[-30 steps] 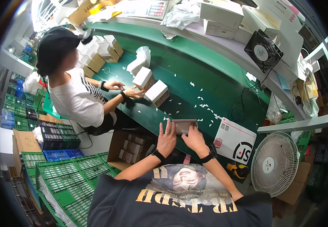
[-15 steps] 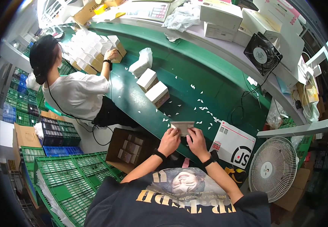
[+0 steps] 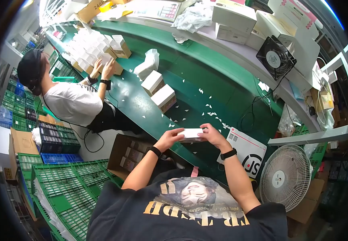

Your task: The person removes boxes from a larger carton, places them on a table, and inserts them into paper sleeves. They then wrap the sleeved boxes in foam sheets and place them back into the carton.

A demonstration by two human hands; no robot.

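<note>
White box (image 3: 191, 135) lies flat, long axis left-right, between hands.

Small white box (image 3: 191, 135) between both hands (image 3: 212, 135)

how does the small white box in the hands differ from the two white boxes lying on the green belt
The small white box is held off the green belt between the left hand and the right hand; the two white boxes lie untouched on it. The held box looks flatter and slimmer; the two show taller sides with tan faces. It is single; they lie side by side. All are white and rectangular.
</note>
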